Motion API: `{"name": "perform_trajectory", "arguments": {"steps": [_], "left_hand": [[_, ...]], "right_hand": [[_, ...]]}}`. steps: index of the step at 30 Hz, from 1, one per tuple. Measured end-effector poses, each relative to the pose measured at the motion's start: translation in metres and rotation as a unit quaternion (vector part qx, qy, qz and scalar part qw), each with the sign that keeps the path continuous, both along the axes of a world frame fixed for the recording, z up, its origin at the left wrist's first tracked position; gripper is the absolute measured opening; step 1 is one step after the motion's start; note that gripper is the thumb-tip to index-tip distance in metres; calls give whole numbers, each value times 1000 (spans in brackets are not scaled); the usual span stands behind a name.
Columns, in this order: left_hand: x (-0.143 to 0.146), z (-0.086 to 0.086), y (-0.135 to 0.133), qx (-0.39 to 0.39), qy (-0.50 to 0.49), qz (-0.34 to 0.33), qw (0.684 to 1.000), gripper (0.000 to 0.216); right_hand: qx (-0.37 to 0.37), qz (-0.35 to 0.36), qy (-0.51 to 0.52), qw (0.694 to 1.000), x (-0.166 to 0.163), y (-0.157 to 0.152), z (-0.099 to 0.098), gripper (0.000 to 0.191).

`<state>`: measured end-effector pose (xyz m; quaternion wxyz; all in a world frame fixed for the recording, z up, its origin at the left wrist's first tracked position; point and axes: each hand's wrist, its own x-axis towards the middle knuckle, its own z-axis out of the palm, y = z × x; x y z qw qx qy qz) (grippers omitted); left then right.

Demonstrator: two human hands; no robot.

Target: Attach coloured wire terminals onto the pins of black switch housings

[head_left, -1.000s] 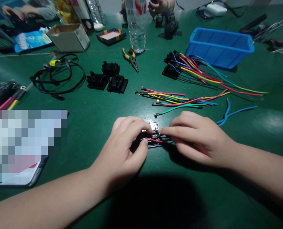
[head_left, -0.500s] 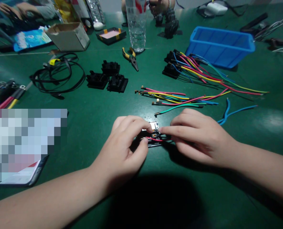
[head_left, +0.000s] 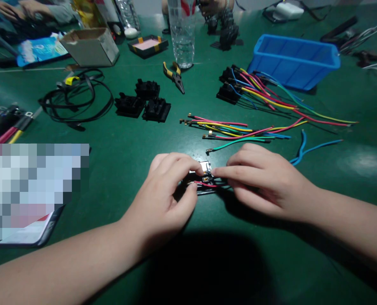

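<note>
My left hand (head_left: pixel 171 192) is closed, thumb and fingers around the left end of a small black plastic housing (head_left: pixel 206 192) on the green table. A shiny metal plate (head_left: pixel 205 166) and a small brass-coloured contact (head_left: pixel 205 179) show on the housing. From beside my left thumb, a red wire (head_left: pixel 207 184) runs across it to beneath my right hand (head_left: pixel 264 182). That hand's index fingertip touches the housing's right side near the plate, its other fingers curled together. Its thumb and whatever lies under those fingers are hidden. The housing's left part is covered by my left hand.
Loose coloured wires (head_left: pixel 233 129) lie beyond my hands. Behind are black housings (head_left: pixel 156 110), pliers (head_left: pixel 177 79), wired housings (head_left: pixel 228 94), a bottle (head_left: pixel 183 46) and a blue bin (head_left: pixel 296 63). A phone (head_left: pixel 46 231) lies left. Other people's hands are at the far edge.
Both hands hold nearly the same pose on the housing. The red wire and the things around it stay where they were, apart from a very slight shift of the view.
</note>
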<state>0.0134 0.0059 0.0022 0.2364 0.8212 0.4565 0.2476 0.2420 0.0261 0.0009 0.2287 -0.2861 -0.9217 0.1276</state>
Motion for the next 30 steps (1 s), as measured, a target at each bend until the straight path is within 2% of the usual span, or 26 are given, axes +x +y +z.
{"name": "perform_trajectory", "arguments": {"steps": [6, 14, 23, 30], "left_hand": [[1, -1, 1, 0, 1, -3, 1000, 18], [0, -3, 0, -13, 0, 16, 1000, 21], [3, -7, 2, -7, 20, 13, 1000, 37], [2, -8, 3, -10, 28, -3, 1000, 26]], "right_hand": [[2, 3, -1, 1000, 1, 0, -2, 28], [45, 18, -23, 999, 3, 0, -4, 28], [25, -37, -33, 998, 1, -2, -7, 28], [17, -18, -11, 1000, 0, -2, -5, 19]]}}
